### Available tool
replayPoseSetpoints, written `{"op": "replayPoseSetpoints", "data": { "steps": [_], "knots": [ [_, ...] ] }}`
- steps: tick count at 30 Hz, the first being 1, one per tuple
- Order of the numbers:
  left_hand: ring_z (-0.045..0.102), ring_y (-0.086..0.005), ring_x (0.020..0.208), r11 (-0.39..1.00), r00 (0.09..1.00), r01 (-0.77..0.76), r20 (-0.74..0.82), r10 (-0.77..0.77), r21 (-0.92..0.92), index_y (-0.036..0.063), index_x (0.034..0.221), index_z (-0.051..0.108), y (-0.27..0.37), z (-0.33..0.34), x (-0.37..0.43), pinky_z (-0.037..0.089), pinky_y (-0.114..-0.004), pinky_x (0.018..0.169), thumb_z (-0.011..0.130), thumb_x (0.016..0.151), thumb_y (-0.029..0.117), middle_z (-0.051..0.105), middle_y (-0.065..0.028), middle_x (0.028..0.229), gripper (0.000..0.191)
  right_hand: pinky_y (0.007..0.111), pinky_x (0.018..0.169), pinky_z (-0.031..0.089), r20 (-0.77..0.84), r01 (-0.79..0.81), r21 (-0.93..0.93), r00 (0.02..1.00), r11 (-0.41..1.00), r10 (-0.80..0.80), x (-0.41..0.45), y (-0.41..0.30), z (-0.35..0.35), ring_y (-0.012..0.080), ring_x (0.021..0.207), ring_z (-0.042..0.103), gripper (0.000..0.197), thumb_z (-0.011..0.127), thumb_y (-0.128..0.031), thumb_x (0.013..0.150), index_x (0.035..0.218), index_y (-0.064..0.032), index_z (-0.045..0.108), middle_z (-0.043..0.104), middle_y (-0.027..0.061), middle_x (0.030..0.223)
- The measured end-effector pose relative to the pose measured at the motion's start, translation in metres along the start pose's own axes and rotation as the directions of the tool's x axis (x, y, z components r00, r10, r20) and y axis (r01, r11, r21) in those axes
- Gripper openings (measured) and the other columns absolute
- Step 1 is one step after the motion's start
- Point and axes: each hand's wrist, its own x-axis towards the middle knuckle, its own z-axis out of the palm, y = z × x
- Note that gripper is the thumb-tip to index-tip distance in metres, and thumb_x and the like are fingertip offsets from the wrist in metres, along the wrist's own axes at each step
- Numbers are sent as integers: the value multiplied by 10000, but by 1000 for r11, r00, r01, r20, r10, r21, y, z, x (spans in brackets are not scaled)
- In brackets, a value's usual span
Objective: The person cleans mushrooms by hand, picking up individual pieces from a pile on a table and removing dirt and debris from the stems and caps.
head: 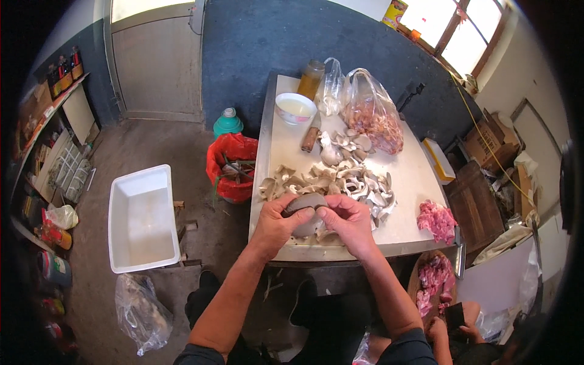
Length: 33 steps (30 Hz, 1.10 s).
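Both my hands hold one large grey oyster mushroom cap (pixel 305 206) over the near edge of the table. My left hand (pixel 279 218) grips its left side, with the thumb on top. My right hand (pixel 346 219) pinches its right side, the two thumb tips close together. Just beyond lies a heap of torn oyster mushroom pieces (pixel 360 182). Behind the heap, a clump of whole oyster mushrooms (pixel 332 153) sits near a knife with a wooden handle (pixel 310 139).
Further back on the table (pixel 401 182) stand a bowl (pixel 295 109), a jar (pixel 312 78) and a bag of reddish food (pixel 374 118). Raw meat (pixel 436 221) lies at right. At lower right, another person's hands hold a cleaver (pixel 455 315). A white tub (pixel 144 219) and red-lined bin (pixel 232 166) stand left.
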Motion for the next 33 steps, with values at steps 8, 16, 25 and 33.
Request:
{"op": "replayPoseSetpoints", "data": {
  "steps": [8,16,25,33],
  "knots": [
    [576,-74,780,1000,1000,28,-10,-28,15,10,996,670,-1,-4,-4,460,-220,726,714,828,147,654,-2,869,221,177,498,419,-31,16,50,999,999,-15,-5,12,13,25,553,516,67,694,-74,851,899,-30,677,624,-17,689],
    [595,-90,797,968,991,82,-85,-105,-235,-6,1024,667,-8,-5,0,477,-234,741,708,836,105,668,-19,907,222,208,468,455,-138,-62,275,985,959,103,0,14,15,72,492,553,38,695,-25,818,829,-7,663,640,21,681],
    [607,-102,814,936,983,94,-114,-141,-340,-3,1035,657,-11,-4,2,496,-256,759,683,866,111,672,-25,930,205,244,451,485,-228,-38,468,960,883,162,4,16,6,102,476,565,66,676,-1,824,816,-28,617,626,42,670],
    [599,-106,859,928,968,47,-213,-135,-371,4,1082,635,-8,-18,6,487,-261,801,673,878,120,659,-29,985,237,265,479,516,-297,90,719,936,689,188,7,15,-20,96,476,538,49,653,-26,853,839,-42,609,600,27,651]
  ]
}}
